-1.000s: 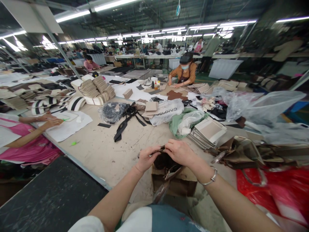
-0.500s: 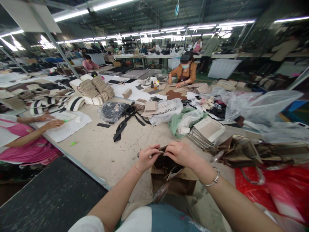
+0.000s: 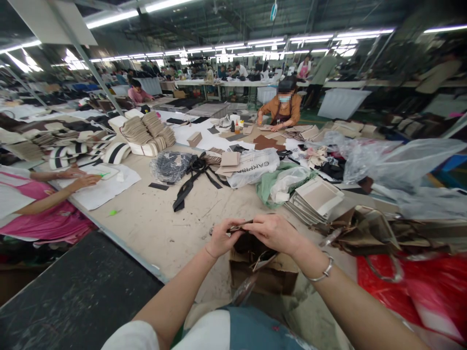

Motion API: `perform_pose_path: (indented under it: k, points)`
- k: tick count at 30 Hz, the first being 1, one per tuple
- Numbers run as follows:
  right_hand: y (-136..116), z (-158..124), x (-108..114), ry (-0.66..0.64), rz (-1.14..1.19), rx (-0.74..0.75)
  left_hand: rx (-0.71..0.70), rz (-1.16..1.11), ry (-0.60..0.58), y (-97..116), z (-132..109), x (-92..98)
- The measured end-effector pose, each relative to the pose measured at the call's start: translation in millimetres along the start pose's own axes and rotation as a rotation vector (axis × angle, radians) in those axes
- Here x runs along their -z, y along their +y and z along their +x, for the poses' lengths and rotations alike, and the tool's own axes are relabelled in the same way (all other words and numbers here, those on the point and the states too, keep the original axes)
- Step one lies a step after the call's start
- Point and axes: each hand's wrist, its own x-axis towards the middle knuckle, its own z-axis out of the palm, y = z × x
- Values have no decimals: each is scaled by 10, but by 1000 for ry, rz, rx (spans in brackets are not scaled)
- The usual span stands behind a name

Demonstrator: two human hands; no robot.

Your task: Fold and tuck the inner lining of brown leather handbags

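Observation:
A brown, open-topped bag body (image 3: 262, 274) stands on the table just in front of me, its dark inside facing up. My left hand (image 3: 223, 237) pinches the far rim between thumb and fingers. Close beside it, my right hand (image 3: 274, 233) grips the same rim, fingers bent over the edge. The fingertips of both hands nearly meet. A strip with a clear plastic wrap (image 3: 244, 289) hangs over the near side of the bag. My palms hide part of the rim.
Stacked beige panels (image 3: 315, 199) and a green plastic bag (image 3: 268, 187) lie beyond my right hand. More brown bag pieces (image 3: 365, 231) and red plastic (image 3: 401, 287) are at right. Black straps (image 3: 189, 182) lie ahead. A co-worker in pink (image 3: 47, 204) works at left; another person (image 3: 282, 109) sits opposite.
Both hands stay on the rim; the pinched edge is now flatter and the fingers have shifted slightly. The co-worker's hand at left has moved a little over the white sheet.

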Motion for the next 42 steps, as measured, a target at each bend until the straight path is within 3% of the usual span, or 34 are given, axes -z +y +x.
perform_pose_path:
  k: [14,24,42]
  points:
    - [12,16,-17,-45,36,-21,-8,24,-30,40,22,30]
    - [53,42,-39,-68,121,-46,-108,79,-52,24,62,34]
    - [23,51,-11,-86,70,-103,-78,14,28,26,59,-13]
